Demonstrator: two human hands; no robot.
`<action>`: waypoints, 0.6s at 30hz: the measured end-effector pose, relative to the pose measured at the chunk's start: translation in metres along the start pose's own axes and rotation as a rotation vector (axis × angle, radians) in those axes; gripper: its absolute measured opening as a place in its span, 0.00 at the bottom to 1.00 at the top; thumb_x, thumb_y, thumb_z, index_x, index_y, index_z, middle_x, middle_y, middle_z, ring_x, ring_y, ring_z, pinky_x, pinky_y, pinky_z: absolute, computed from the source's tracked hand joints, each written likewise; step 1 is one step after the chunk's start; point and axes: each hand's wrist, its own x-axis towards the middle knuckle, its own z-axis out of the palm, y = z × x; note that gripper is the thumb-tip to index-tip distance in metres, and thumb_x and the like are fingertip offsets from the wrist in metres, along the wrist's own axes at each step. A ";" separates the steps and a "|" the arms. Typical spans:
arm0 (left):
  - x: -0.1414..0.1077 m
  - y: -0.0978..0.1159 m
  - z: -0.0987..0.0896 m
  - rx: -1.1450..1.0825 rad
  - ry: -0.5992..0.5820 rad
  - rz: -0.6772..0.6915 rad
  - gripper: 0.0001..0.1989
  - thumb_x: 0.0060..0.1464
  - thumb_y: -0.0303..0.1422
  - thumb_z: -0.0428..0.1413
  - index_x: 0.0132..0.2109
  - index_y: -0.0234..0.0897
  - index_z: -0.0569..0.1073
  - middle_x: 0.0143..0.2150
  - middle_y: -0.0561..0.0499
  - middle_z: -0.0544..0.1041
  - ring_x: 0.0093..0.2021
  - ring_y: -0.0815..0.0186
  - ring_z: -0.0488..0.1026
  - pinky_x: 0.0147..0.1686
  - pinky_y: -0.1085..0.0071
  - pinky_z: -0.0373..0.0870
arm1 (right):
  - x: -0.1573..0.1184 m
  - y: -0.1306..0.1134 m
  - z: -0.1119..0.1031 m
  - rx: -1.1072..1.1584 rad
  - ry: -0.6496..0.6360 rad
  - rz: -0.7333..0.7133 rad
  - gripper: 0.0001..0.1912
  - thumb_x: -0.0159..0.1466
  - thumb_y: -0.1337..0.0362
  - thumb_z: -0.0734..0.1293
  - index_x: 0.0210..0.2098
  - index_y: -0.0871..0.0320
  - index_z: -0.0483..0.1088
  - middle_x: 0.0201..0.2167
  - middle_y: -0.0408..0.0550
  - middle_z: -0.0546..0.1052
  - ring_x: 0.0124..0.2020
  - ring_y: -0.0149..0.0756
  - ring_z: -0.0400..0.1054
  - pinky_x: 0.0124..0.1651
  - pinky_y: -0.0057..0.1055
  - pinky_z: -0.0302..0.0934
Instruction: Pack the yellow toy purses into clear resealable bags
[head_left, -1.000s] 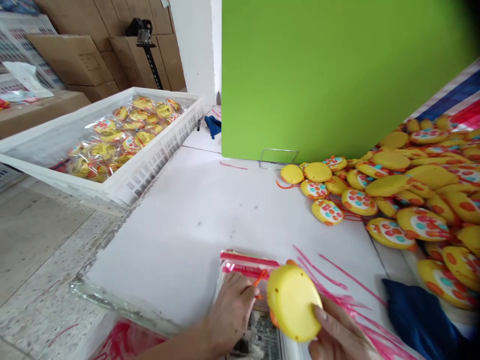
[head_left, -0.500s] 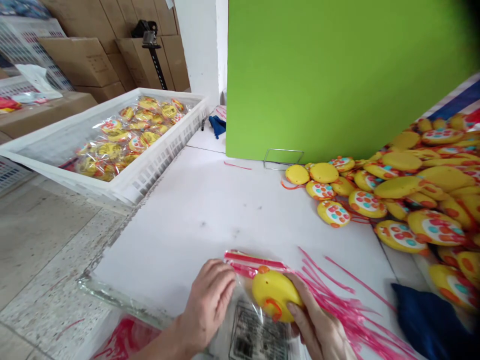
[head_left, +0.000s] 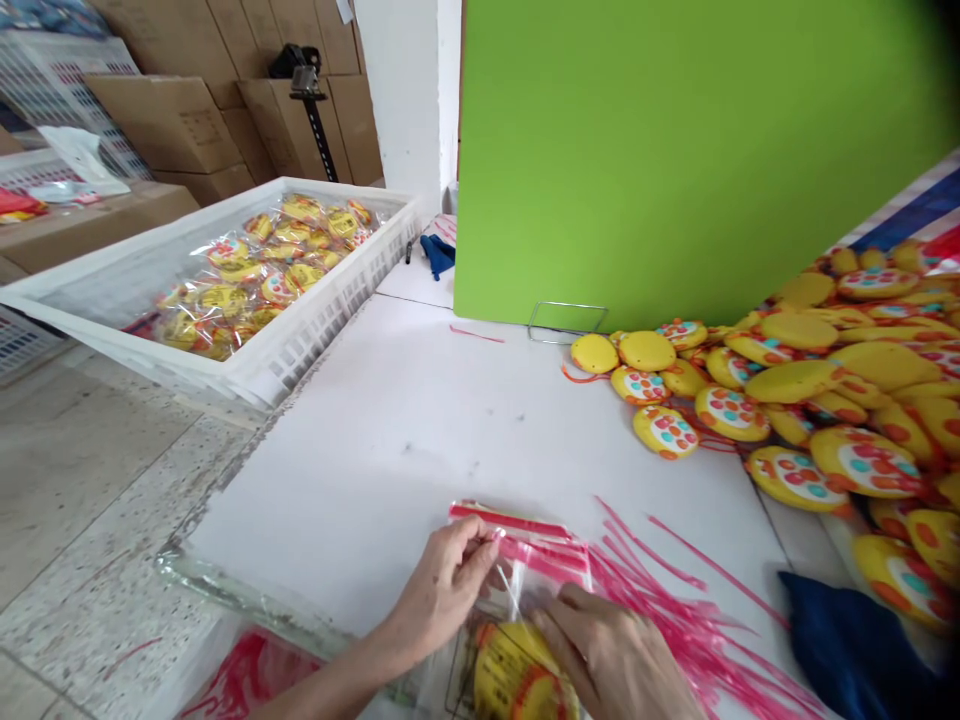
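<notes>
A yellow egg-shaped toy (head_left: 517,675) with orange parts lies inside a clear printed plastic bag (head_left: 457,665) at the table's front edge. My left hand (head_left: 446,585) pinches the bag near its mouth, by the pink-red strip. My right hand (head_left: 611,645) is bent over the mouth on the other side, fingers closed against the plastic just above the toy; its fingertips are partly hidden. More flat bags with red strips (head_left: 514,520) lie under and behind the held one.
Loose pink strips (head_left: 675,610) lie right of my hands, beside a dark blue cloth (head_left: 855,640). A pile of yellow toys (head_left: 731,410) fills the right side. At left stands a white crate (head_left: 247,375) with bagged toys. A green board (head_left: 637,160) rises behind a wire stand (head_left: 568,305).
The yellow toy has gone from my right hand's grip above the bag down into the bag. My left hand has moved right and up, onto the bag's mouth.
</notes>
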 end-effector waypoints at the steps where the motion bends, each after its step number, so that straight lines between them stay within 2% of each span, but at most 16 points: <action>1: 0.000 0.000 0.000 -0.059 -0.015 -0.019 0.13 0.58 0.41 0.51 0.33 0.35 0.67 0.29 0.50 0.74 0.29 0.66 0.71 0.29 0.72 0.68 | 0.002 -0.001 0.003 -0.046 0.069 0.002 0.25 0.71 0.58 0.50 0.23 0.54 0.68 0.22 0.44 0.74 0.19 0.30 0.69 0.20 0.23 0.57; 3: -0.001 -0.001 0.000 -0.162 -0.045 -0.047 0.13 0.57 0.42 0.52 0.36 0.34 0.69 0.30 0.49 0.74 0.31 0.64 0.72 0.32 0.70 0.69 | 0.008 -0.006 0.009 -0.081 0.226 0.011 0.21 0.71 0.59 0.51 0.29 0.54 0.70 0.27 0.46 0.76 0.23 0.31 0.71 0.23 0.23 0.57; 6: -0.003 0.001 0.001 -0.121 -0.081 -0.021 0.10 0.57 0.36 0.52 0.33 0.33 0.71 0.29 0.50 0.74 0.33 0.64 0.71 0.33 0.72 0.67 | 0.021 -0.016 0.014 -0.049 0.335 -0.001 0.16 0.69 0.63 0.54 0.35 0.55 0.72 0.30 0.46 0.77 0.26 0.31 0.72 0.26 0.24 0.58; 9: -0.005 0.006 0.003 0.060 -0.074 0.027 0.11 0.57 0.30 0.49 0.28 0.33 0.70 0.25 0.53 0.70 0.29 0.67 0.66 0.28 0.75 0.61 | 0.033 -0.026 0.016 -0.043 0.325 0.000 0.16 0.68 0.68 0.54 0.33 0.56 0.71 0.25 0.44 0.75 0.23 0.32 0.71 0.24 0.25 0.56; 13: -0.008 0.010 0.008 0.320 -0.029 0.104 0.12 0.59 0.31 0.47 0.30 0.35 0.71 0.26 0.52 0.71 0.28 0.66 0.65 0.28 0.74 0.59 | 0.041 -0.029 0.017 -0.027 0.270 0.053 0.14 0.64 0.71 0.56 0.26 0.56 0.68 0.22 0.43 0.73 0.21 0.32 0.68 0.23 0.26 0.53; 16: -0.009 0.009 0.009 0.426 -0.034 0.110 0.13 0.60 0.31 0.46 0.33 0.36 0.73 0.28 0.51 0.74 0.28 0.66 0.68 0.29 0.73 0.61 | 0.038 -0.019 0.016 0.136 0.254 0.178 0.09 0.62 0.68 0.59 0.26 0.55 0.67 0.21 0.41 0.73 0.20 0.30 0.67 0.24 0.25 0.56; 18: -0.008 0.007 0.007 0.413 -0.033 0.087 0.13 0.60 0.32 0.45 0.34 0.36 0.73 0.28 0.50 0.76 0.27 0.66 0.69 0.29 0.73 0.62 | 0.028 -0.002 0.013 0.245 0.282 0.301 0.08 0.61 0.63 0.59 0.28 0.55 0.68 0.22 0.41 0.74 0.21 0.30 0.67 0.26 0.24 0.59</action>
